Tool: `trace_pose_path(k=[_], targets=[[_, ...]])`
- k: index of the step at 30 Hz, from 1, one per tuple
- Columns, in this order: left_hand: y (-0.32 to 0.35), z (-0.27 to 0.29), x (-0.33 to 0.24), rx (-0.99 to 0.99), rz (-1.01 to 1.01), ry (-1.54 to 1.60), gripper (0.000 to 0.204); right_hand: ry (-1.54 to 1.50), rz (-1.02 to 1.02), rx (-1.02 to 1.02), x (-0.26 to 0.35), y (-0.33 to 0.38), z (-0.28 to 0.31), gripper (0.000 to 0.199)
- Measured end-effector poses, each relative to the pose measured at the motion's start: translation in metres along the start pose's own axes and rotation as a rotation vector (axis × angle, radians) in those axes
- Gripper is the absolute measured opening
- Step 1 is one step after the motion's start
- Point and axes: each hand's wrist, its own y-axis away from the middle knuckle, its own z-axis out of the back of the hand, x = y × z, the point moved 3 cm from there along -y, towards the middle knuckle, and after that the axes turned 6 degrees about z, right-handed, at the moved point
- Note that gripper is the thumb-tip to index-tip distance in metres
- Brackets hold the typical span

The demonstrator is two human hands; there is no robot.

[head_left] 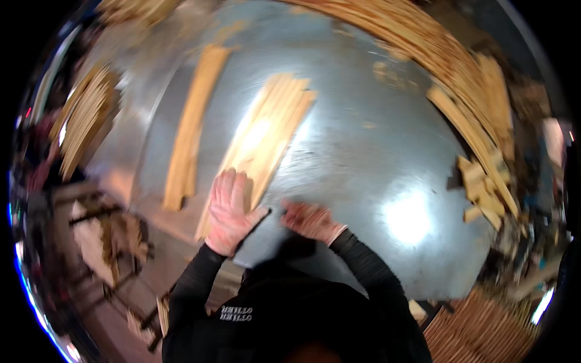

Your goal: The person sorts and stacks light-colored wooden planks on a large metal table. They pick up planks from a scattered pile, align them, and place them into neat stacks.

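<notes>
Side by side on the metal table (339,163) lies a row of long, pale wooden strips (272,127), slanting away from me. My left hand (229,209) rests palm down on their near end, fingers straight and thumb out to the right. Just right of the strips, over the bare metal, is my right hand (311,221). Its fingers point left, loosely bent and a little blurred, and I see nothing held in them. To the left of the row, a narrower pair of wooden strips (190,133) lies apart on the table.
A long pile of strips (417,36) curves along the far right edge, with short offcuts (481,187) at its near end. A stack of strips (88,121) stands at the far left. More wood (97,242) sits on a rack below left; stacked strips (478,333) lie below right.
</notes>
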Motion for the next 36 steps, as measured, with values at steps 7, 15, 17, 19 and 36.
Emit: trace_pose_path(k=[7, 15, 17, 19, 36], targets=[[-0.022, -0.099, -0.131, 0.184, -0.328, 0.142, 0.064, 0.897, -0.552, -0.742, -0.278, 0.218, 0.325, 0.087], [-0.041, -0.203, -0.237, 0.249, 0.137, 0.495, 0.045, 0.857, -0.866, -0.457, -0.433, 0.261, 0.425, 0.122], [-0.067, -0.224, -0.281, 0.32, 0.073, 0.441, 0.043, 0.84, -0.728, -0.45, -0.453, 0.244, 0.429, 0.12], [-0.093, -0.243, -0.318, 0.332, 0.011, 0.43, 0.042, 0.777, -0.565, -0.443, -0.45, 0.229, 0.453, 0.119], [-0.058, -0.27, -0.261, 0.507, 0.683, 1.101, 0.046, 0.363, -0.421, 0.094, -0.274, 0.066, 0.377, 0.086]])
